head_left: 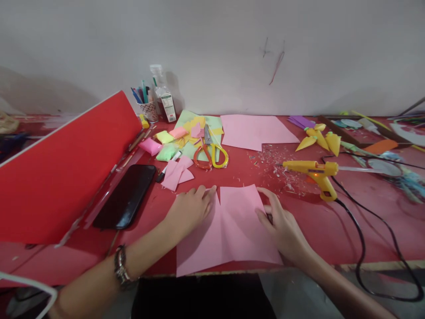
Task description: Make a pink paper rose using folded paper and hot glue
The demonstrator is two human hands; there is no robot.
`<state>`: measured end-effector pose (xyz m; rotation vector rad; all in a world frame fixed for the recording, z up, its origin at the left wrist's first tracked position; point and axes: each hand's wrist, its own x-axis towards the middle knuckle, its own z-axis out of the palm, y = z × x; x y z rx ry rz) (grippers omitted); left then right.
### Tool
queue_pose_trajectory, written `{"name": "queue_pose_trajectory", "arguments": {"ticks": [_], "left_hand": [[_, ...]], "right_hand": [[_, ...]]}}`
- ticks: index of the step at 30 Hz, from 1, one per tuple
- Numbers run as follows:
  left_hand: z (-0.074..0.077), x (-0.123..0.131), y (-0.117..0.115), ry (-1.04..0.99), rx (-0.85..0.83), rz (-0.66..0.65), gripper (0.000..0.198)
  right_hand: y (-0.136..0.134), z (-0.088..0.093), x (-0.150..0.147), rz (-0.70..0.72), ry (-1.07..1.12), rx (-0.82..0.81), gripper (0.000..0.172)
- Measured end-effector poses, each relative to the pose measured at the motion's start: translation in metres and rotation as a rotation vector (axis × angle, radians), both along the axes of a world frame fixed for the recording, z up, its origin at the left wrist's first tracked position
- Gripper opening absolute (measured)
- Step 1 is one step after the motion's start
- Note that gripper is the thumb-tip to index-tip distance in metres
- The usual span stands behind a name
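L hand [192, 206] on pink paper [239, 217], R hand [282, 223] at its R edge

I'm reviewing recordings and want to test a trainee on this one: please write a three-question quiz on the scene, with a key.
1. What is the left hand resting on?
A) black phone
B) pink paper
C) bottle
2. True or false: the yellow glue gun lies to the right of the scissors.
3. Fill in: the bracelet is on the ____ wrist.

Key: 1. B; 2. true; 3. left
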<state>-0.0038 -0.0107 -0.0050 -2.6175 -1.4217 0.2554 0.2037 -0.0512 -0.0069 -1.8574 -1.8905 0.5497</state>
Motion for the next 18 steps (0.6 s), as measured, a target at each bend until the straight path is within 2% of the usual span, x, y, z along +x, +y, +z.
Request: {"name": "queue_pose_trajectory", "arguments": {"ticks": [10, 18], "left_hand": [[0.006, 0.002, -0.002, 0.001, -0.011, 0.021, 0.042], [0.004, -0.001, -0.002, 0.008, 0.008, 0.009, 0.042]], "right_hand": [[-0.008, -0.004, 0.011, -0.077, -0.083, 0.066, 0.043], [-0.014, -0.007, 0.019, -0.094, -0.125, 0.119, 0.042]]}}
